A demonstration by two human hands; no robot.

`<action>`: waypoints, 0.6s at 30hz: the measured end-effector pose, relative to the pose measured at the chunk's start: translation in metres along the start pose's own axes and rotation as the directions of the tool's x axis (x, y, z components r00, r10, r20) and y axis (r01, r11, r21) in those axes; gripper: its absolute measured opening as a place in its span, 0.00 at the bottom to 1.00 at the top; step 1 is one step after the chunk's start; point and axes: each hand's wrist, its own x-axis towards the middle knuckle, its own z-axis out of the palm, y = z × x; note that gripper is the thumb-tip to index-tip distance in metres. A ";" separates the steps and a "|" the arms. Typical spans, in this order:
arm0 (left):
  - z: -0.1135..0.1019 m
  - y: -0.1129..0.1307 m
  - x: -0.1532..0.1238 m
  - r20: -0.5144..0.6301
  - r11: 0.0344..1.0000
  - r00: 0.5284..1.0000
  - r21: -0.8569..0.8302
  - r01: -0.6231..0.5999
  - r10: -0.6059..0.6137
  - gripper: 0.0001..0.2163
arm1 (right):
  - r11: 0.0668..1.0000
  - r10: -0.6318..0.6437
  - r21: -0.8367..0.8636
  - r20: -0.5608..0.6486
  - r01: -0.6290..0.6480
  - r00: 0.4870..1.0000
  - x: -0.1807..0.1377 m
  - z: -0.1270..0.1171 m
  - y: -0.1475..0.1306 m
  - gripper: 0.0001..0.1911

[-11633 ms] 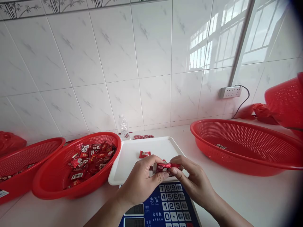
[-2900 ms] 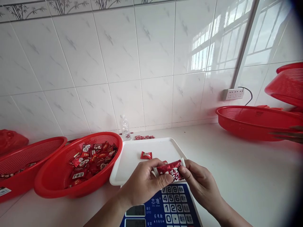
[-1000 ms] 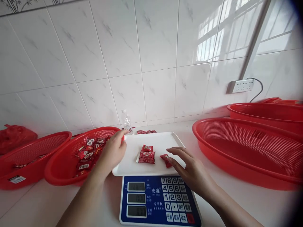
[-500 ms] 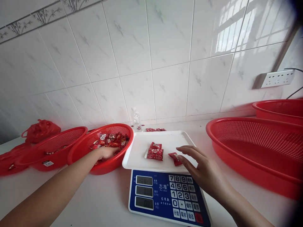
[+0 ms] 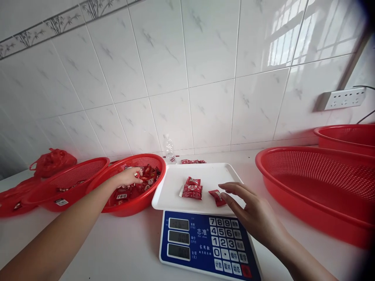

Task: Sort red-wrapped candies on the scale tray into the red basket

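My left hand reaches into a round red basket of red wrapped candies, fingers curled over the pile; what they grip is hidden. My right hand hovers open, fingers spread, over the right front corner of the white scale tray. Three red candy packets lie on the tray: two in the middle and one just beside my right fingertips. The blue electronic scale with keypad sits under the tray.
A big red basket stands at the right, another behind it. Further red baskets and a red bag are at the left. A small plastic bottle and loose candies sit by the tiled wall. A power strip hangs on the wall.
Both hands let go of the packet they held together; it now lies on the tray. My left hand went into the candy basket and has risen slightly. My right hand stays over the tray.
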 end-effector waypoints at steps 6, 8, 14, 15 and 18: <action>-0.007 0.050 -0.023 -0.190 0.970 0.972 -0.176 -0.169 0.135 0.17 | 1.000 0.004 0.002 0.014 -0.004 1.000 0.001 0.000 -0.001 0.17; 0.005 0.070 -0.030 -0.221 0.939 0.958 -0.250 -0.237 0.184 0.16 | 1.000 0.003 -0.004 0.019 -0.003 1.000 0.000 0.000 -0.001 0.16; 0.065 0.114 -0.045 -0.156 0.795 0.894 -0.411 -0.446 0.421 0.14 | 1.000 0.008 -0.013 0.022 -0.008 1.000 0.000 -0.001 -0.001 0.13; 0.073 0.117 -0.046 -0.167 0.802 0.882 -0.367 -0.471 0.441 0.13 | 1.000 0.012 -0.010 0.023 -0.012 1.000 0.000 -0.001 -0.001 0.13; 0.085 0.122 -0.043 -0.253 0.827 0.843 -0.202 -0.525 0.474 0.13 | 1.000 0.008 -0.006 0.015 -0.008 1.000 0.000 -0.002 -0.002 0.13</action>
